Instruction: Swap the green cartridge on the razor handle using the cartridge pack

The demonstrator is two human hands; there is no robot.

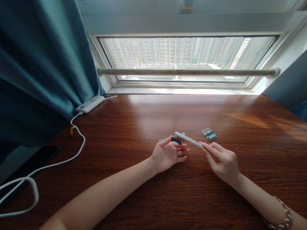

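My right hand (223, 162) pinches one end of a slim white stick (189, 140), which looks like a pen or stylus. Its other end points up and left, over the area just beyond my left hand (168, 155). That left hand is turned palm up, its lower fingers loosely curled. A small black strip (176, 140) with light marks rests between its thumb and index finger. Behind the thumb, a thin silvery piece (165, 139) is partly hidden. To the right lies a small clear case (209, 134) with green and white contents.
The wooden table (144, 111) runs up to a window with a horizontal metal bar (187, 72). A white power bank (90, 104) lies by the teal curtain (52, 57) at far left. Its white cable (82, 145) trails along the left side, past a dark flat device (35, 163).
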